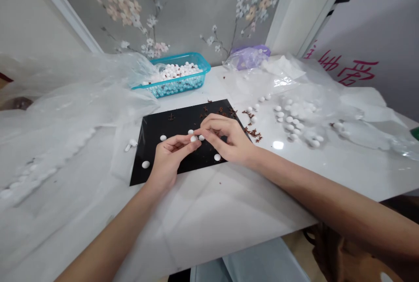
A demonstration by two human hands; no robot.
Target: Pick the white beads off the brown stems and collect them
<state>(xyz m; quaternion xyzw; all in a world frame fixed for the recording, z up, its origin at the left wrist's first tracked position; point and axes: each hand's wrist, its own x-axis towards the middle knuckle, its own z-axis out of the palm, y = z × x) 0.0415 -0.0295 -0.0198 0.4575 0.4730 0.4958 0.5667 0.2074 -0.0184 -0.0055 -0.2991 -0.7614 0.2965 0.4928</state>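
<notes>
Over a black rectangular mat (153,155), my left hand (166,157) pinches a small white ball (194,139) between thumb and fingers. My right hand (227,138) meets it there, its thumb and index finger closed at the ball's top; whatever they hold is too small to make out. Other white balls lie on the mat: one ball (163,138) left of my hands, another ball (145,164) at the mat's left edge, and a third ball (217,157) below my right hand. Two more show close to my fingertips. Small brown branched pieces (253,133) lie by the mat's right edge.
At the back stands a teal basket (204,66) full of white balls with brown specks. Clear plastic bags (65,81) cover the left side. Loose white balls (290,119) and more plastic lie at right, with a purple container (252,57) behind.
</notes>
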